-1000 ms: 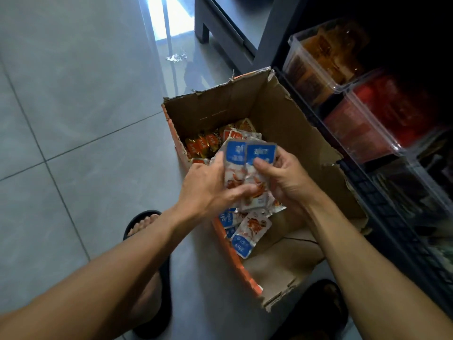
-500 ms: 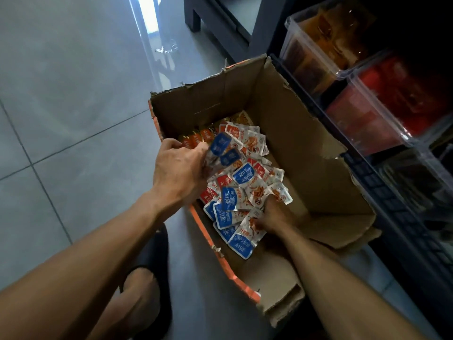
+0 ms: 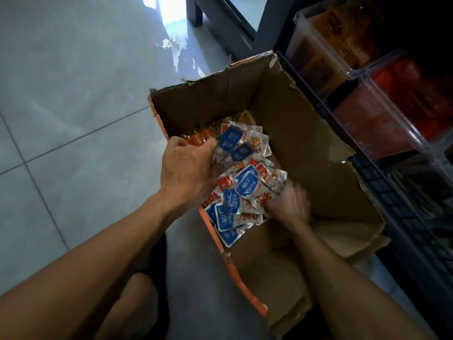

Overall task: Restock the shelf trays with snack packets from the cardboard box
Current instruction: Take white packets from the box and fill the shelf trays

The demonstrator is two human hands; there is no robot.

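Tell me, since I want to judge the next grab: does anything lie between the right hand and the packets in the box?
Nothing visible does. The right hand, blurred by motion, is already down among the loose snack packets inside the open-topped cardboard box. The left hand grips a bunch of blue-labelled packets off to the side, not in its path.

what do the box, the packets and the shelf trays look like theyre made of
Box: brown corrugated cardboard, matt, its edges torn and creased.
Packets: probably plastic or foil film, glossy and crinkled, printed blue and red.
Trays: clear hard plastic, it seems; contents show through the shiny walls.
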